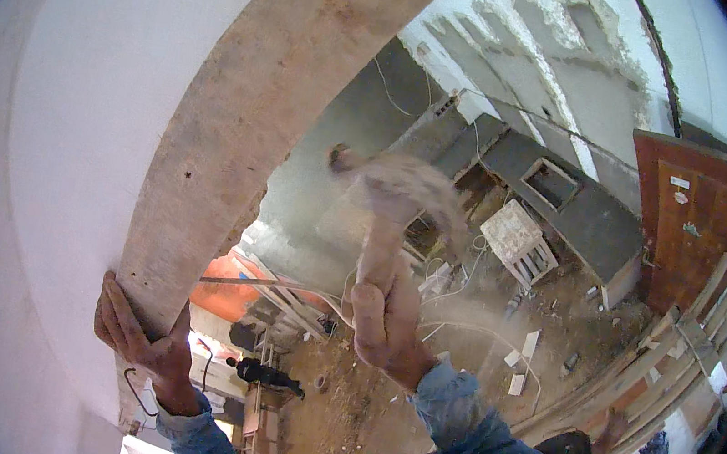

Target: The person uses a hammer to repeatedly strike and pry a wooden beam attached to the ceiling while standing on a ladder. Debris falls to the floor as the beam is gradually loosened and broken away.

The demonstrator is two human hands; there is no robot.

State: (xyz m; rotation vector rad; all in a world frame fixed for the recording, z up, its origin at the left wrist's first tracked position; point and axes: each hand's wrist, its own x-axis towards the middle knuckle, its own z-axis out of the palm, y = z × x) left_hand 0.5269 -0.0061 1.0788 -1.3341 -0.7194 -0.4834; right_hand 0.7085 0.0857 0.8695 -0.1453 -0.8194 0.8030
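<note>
A long, dusty wooden board [241,110] runs along the white surface on the left. My left hand [145,338] grips its lower end, fingers at one edge and thumb at the other. Dark spots, perhaps nail heads or holes, mark the board's face. To the right of the board, my right hand [388,322] is closed round the handle of a claw hammer [381,246]. The hammer is raised, its head smeared by motion and apart from the board. Blue sleeves cover both my forearms.
Far below lies a dirt floor [338,417] with debris and loose cables. A person [266,375] in dark clothes is down there. A pale crate-like block [520,238] stands near the grey wall. Long planks [634,400] and a brown door [699,225] are at right. Bent metal rods [138,392] stick out near my left wrist.
</note>
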